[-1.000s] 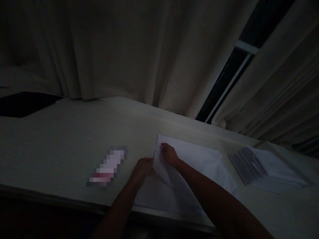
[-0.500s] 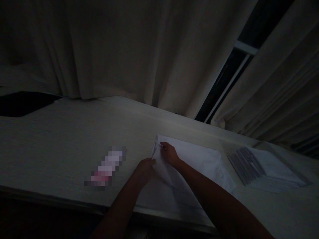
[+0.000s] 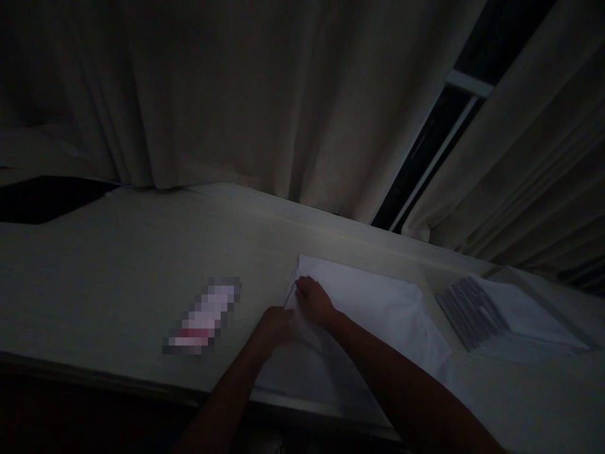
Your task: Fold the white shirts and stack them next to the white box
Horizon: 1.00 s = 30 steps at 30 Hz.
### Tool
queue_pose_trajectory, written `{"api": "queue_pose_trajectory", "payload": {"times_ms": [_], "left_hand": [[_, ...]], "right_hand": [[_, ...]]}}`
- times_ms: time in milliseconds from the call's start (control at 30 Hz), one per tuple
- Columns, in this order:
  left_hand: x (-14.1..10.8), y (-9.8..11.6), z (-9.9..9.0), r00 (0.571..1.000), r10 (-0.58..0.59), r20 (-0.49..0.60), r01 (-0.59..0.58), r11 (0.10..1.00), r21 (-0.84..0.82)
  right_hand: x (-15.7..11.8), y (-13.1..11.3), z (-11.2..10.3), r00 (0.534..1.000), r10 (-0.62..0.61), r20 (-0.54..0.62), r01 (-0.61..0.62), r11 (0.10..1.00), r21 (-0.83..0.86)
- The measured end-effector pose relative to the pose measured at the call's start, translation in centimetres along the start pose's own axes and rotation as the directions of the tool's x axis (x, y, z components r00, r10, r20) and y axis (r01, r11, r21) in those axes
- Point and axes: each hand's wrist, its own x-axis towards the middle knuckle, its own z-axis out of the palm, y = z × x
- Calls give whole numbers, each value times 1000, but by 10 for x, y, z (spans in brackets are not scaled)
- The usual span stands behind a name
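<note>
A flat white sheet, thin and slightly creased, lies on the table under my hands; whether it is cloth or plastic I cannot tell. My right hand is at its far left part, fingers curled down and closed on the layer near the left edge. Lower on that same edge is my left hand, blurred, its fingers not clearly visible. My right forearm crosses over the sheet and hides part of it.
A blurred-out phone-shaped thing lies left of my hands. To the right sits a stack of folded, clear-looking packets. Long curtains hang behind the pale table, and a black shape lies at its far left.
My right hand has shifted slightly left and down, its fingers now lower onto the sheet's edge. My left hand has moved a little and is blurred.
</note>
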Motion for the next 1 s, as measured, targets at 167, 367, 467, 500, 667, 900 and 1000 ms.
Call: {"api": "queue_pose_trajectory", "payload": {"times_ms": [167, 367, 467, 500, 667, 900, 1000], "left_hand": [[-7, -2, -19, 996, 60, -62, -36, 942, 333], [-8, -3, -26, 989, 144, -26, -92, 749, 656], [-8, -4, -21, 971, 230, -60, -127, 715, 688], [-8, -4, -17, 950, 300, -84, -159, 699, 697], [-11, -12, 7, 741, 666, 85, -520, 489, 701], [-19, -44, 25, 703, 681, 204, -529, 310, 790], [-19, -45, 25, 727, 662, 182, -509, 342, 790]], "right_hand": [[-7, -6, 13, 1000, -17, 25, 19, 992, -122], [-19, -12, 27, 1000, 6, -4, -6, 984, -179], [-21, -11, 29, 1000, 1, 0, -1, 985, -171], [-21, -10, 29, 1000, -3, 1, 3, 986, -164], [-18, -2, 22, 999, -7, 42, 9, 998, -65], [-11, 4, 16, 1000, -4, 13, 6, 995, -101], [6, 4, 18, 999, -10, 43, 16, 989, -147]]}}
